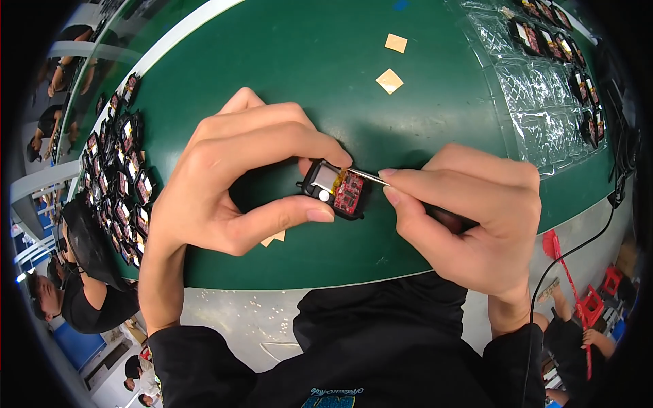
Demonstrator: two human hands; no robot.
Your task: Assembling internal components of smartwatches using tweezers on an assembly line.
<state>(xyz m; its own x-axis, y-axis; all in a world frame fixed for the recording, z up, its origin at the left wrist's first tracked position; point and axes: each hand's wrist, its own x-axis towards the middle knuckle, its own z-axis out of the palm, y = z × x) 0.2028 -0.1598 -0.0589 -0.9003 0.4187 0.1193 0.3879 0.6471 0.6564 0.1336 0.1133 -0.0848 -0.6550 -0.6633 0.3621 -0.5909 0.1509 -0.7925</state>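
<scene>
My left hand point(235, 170) pinches a small black device housing point(360, 212) by its edges, between the thumb and the fingers. Inside the open housing lie a red circuit board point(350, 193), a silver battery-like block point(325, 177), a strip of yellow tape and a white round dot. From the right, my right hand point(476, 211) grips slim metal tweezers point(369, 177) between thumb and forefinger. Their tip reaches the upper edge of the circuit board, close to my left fingertip. Whether the tip holds anything is too small to tell.
Many similar black housings point(122, 187) crowd the left side of the green table point(306, 61). Clear plastic trays point(544, 112) with more devices lie at the right. Tan squares point(390, 81) rest ahead. A black cable point(578, 245) runs down the right; a person point(95, 296) sits at left.
</scene>
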